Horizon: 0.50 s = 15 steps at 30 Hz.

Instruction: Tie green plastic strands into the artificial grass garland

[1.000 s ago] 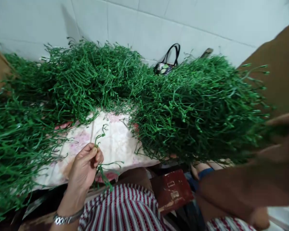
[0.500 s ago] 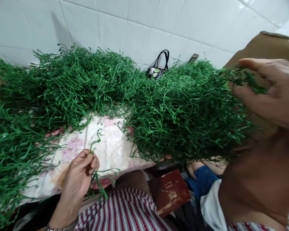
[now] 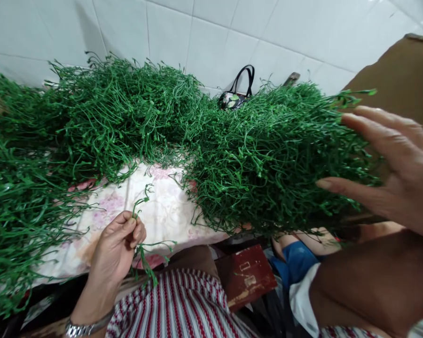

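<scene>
Green stems, pink florals, red stripes

The heaped stems are deep green throughout; the cloth under them is white with a faded pink flower print. Near the bottom, the garment has red and white stripes, the box is dark red, the far wall white tile, the bag black.

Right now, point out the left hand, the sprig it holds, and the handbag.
left hand (image 3: pixel 118 251), head view, on the back of the hand
sprig (image 3: pixel 145 264), head view, on the stem below the fingers
handbag (image 3: pixel 232 100), head view, on the patterned body
</scene>
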{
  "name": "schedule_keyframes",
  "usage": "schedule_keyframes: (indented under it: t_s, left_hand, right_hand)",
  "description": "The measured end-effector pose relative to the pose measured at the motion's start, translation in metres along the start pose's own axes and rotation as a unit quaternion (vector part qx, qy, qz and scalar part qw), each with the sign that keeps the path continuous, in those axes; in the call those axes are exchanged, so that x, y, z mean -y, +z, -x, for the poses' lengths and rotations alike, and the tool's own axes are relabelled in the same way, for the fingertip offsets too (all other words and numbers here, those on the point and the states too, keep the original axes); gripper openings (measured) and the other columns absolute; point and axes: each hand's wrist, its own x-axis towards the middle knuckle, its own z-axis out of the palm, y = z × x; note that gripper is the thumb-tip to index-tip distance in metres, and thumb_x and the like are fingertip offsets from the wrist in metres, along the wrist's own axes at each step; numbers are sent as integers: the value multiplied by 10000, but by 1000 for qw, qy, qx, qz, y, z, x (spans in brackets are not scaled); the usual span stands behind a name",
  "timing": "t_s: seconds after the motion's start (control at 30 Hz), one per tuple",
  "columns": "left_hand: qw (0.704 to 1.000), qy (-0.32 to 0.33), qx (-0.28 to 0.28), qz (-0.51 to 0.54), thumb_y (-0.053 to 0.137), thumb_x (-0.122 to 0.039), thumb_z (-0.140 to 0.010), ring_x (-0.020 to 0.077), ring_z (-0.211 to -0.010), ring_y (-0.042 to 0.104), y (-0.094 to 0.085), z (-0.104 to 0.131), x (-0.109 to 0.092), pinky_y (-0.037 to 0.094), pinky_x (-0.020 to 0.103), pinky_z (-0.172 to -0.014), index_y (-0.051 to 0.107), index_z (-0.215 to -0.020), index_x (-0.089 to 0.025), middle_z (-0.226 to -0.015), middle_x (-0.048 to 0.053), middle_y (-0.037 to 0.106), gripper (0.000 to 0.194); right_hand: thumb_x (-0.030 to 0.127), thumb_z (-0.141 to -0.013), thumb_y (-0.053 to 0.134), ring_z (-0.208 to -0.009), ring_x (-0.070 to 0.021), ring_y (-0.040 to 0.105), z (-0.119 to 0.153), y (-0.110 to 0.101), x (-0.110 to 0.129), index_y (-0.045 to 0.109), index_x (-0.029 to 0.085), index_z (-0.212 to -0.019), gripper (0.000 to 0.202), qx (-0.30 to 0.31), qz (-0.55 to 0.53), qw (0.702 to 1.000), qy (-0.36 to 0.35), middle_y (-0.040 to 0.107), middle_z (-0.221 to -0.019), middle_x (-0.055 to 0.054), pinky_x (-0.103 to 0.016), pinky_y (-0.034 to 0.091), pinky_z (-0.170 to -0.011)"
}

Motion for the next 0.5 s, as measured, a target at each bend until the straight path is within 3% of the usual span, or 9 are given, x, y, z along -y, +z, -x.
schedule_keyframes:
  t_s: [0.1, 0.27, 0.4, 0.5]
  left_hand:
    - [1000, 5, 8, -2, 592, -133, -724, 63, -415, 372, 1, 0, -1, 308, 184, -466, 511, -663, -151, -482, -7, 474, 103]
    - [1000, -3, 5, -2, 597, -138, -721, 65, -417, 377, -1, -1, 0, 303, 183, -460, 505, -663, -150, -488, -5, 479, 109]
    - [1000, -2, 2, -7, 605, -140, -723, 63, -415, 377, -3, -2, 1, 306, 181, -458, 497, -674, -154, -491, -10, 480, 118]
    - [1000, -4, 6, -4, 616, -138, -719, 61, -418, 372, -4, -2, 2, 306, 179, -458, 489, -685, -157, -493, -16, 476, 134]
  right_hand:
    - [793, -721, 328, -1360, -273, 251, 1, 15, 8, 256, 208, -1421, 916, 19, -28, 998, -47, 273, -1462, -107, -450, 275, -1115]
    - [658, -813, 393, -1354, -343, 228, -7, 35, 14, 325, 264, -1381, 696, 29, 56, 998, 14, 252, -1459, -134, -626, 218, -1040]
    - [465, -760, 591, -1323, -341, 290, -21, 39, 4, 275, 256, -1407, 750, 65, 60, 994, 61, 260, -1449, -138, -534, 364, -998]
    - [315, -770, 576, -1253, -286, 401, -41, 43, -7, 340, 255, -1379, 655, 39, 47, 996, 67, 389, -1373, -107, -443, 393, -1002]
